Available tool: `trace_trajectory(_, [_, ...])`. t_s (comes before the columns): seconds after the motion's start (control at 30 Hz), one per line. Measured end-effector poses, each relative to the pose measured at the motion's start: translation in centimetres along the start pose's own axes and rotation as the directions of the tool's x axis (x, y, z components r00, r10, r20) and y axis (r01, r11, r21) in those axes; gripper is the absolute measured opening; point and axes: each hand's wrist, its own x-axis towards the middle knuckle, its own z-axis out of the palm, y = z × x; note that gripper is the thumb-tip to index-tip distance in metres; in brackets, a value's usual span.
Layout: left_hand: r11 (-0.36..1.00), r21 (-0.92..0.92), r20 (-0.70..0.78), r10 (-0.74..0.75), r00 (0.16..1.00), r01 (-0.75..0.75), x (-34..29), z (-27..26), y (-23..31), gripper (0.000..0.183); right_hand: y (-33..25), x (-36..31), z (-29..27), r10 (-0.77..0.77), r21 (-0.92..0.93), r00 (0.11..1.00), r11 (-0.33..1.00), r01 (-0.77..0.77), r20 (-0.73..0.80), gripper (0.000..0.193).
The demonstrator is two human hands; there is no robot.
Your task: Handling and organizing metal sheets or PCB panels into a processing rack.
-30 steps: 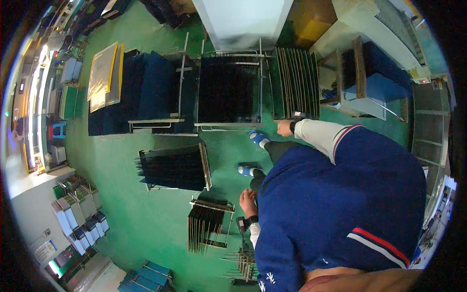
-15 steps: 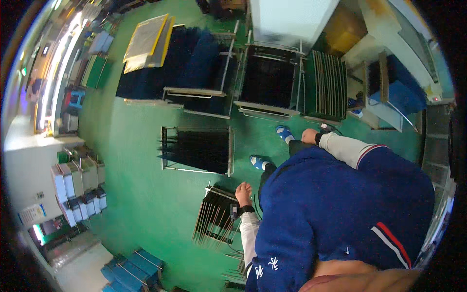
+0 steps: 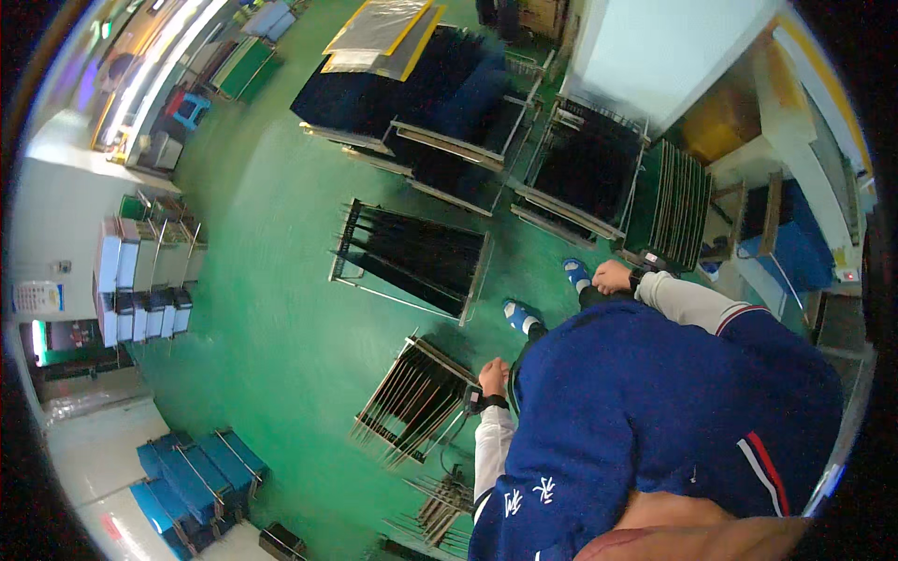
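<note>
As the view has swung and pulled closer over the last second, I see my left hand (image 3: 493,376) now touching the dark slatted metal rack (image 3: 412,397) on the green floor, grip unclear, my right hand (image 3: 613,277) loosely curled, empty, near the upright rack (image 3: 666,213).

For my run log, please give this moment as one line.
left hand: empty, beside metal rack | right hand: empty, near green panels | floor: green | stance: standing
</note>
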Motion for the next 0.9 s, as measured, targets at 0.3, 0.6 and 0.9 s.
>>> trace_trajectory(0.3, [0.989,-0.142,0.006,0.041,0.999,-0.04,1.9,-1.4,-1.6,0.018,-2.1,-0.2,1.4,0.005,-0.162,1.0,0.987,-0.005,0.003,0.019])
trace_trajectory(0.6, [0.996,-0.094,-0.026,-0.003,1.0,0.001,1.6,-1.9,-0.5,0.022,-1.5,-0.9,2.3,0.006,-0.145,1.0,0.989,-0.006,-0.001,0.022])
trace_trajectory(0.9, [0.999,0.036,-0.015,-0.015,1.0,0.015,2.1,-0.4,-1.5,0.022,0.8,-2.7,1.7,-0.016,-0.153,1.0,0.988,0.016,0.001,0.024])
